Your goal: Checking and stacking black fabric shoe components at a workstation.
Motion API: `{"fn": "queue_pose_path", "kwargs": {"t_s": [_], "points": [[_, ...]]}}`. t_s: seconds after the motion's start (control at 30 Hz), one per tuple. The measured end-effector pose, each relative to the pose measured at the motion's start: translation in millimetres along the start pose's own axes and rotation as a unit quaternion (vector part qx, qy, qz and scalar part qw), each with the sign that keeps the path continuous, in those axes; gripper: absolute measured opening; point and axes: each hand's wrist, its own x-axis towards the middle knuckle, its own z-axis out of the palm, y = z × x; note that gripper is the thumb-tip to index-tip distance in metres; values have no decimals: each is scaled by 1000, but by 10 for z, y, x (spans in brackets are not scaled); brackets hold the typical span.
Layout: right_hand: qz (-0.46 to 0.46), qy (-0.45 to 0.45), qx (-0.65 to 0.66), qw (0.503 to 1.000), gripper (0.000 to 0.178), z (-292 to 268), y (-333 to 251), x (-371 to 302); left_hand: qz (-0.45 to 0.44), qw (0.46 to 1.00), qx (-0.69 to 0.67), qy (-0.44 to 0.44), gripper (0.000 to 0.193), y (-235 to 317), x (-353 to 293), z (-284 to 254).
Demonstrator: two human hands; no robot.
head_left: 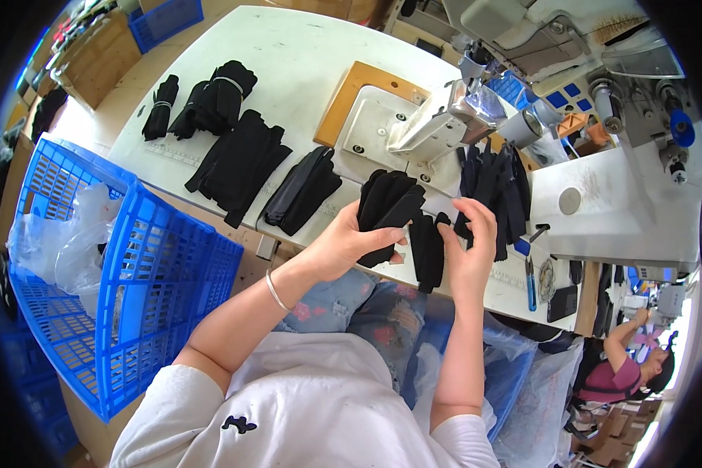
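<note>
My left hand (364, 236) is closed around a thick stack of black fabric strips (390, 204), the thumb lying across its front. The stack is held above the front edge of the white sewing table (288, 74). Just to its right is a smaller bunch of black strips (429, 253). My right hand (471, 238) is beside that bunch, its thumb at the bunch's upper edge and its curled fingers apart from the thumb. More dark strips (495, 183) lie behind my right hand, next to the sewing machine (437, 129).
Left on the table lie several black strip bundles (238, 164), some banded. A blue plastic crate (125, 312) with clear bags stands at my left. Blue-handled snips (531, 282) and a dark phone-like object (562, 304) lie right. Another person (620, 370) sits at the far right.
</note>
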Motion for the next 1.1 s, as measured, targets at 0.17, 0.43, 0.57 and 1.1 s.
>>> {"fn": "queue_pose_path", "kwargs": {"t_s": [0.17,0.43,0.57,1.1], "points": [[-159,-2,-1,987,46,118,-427,-84,21,999,11,23,36,-12,-38,41],[-196,48,-51,978,40,292,-386,-125,26,999,39,14,42,-24,-54,36],[-240,95,-73,963,34,308,-359,-146,31,999,34,18,45,-10,-59,39],[-163,64,4,985,28,298,-450,-103,44,997,58,30,47,-44,-96,55]]}}
